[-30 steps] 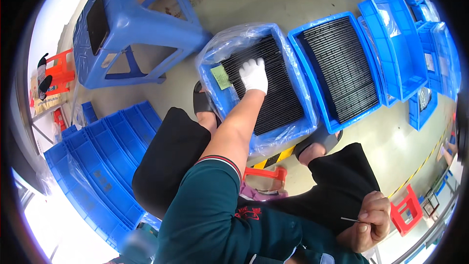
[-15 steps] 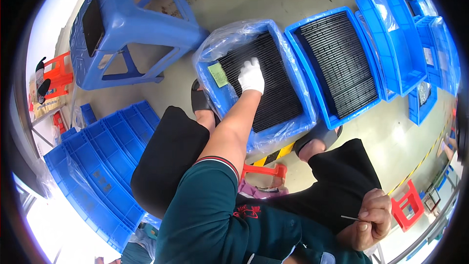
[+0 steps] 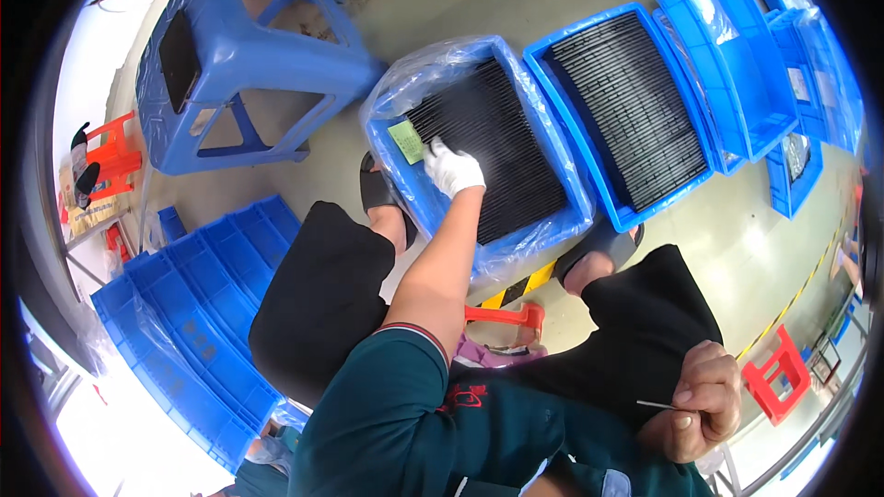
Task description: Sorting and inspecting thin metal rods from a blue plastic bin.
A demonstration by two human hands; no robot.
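My left hand (image 3: pixel 453 168), in a white glove, reaches down into a blue crate lined with clear plastic film (image 3: pixel 379 110). Its bent fingers meet the left ends of long thin black strips (image 3: pixel 516 175) packed in rows; what lies between the fingertips is hidden. Beside those fingers a green paper label (image 3: pixel 405 141) rests at the crate's left side. My right hand (image 3: pixel 707 402) is bare and held over my thigh at the lower right. Thumb and fingers there pinch a thin metal rod (image 3: pixel 656 404) that points left.
A second blue crate (image 3: pixel 627 217) full of dark strips stands to the right, beside further blue crates (image 3: pixel 750 83). A blue stool (image 3: pixel 249 55) is at upper left, stacked blue bins (image 3: pixel 184 313) at lower left. My feet flank the lined crate. A red stool (image 3: pixel 778 375) is far right.
My gloved left hand has moved left and nearer to me, from above the strips to their left ends by the green label. My right hand still holds the rod.
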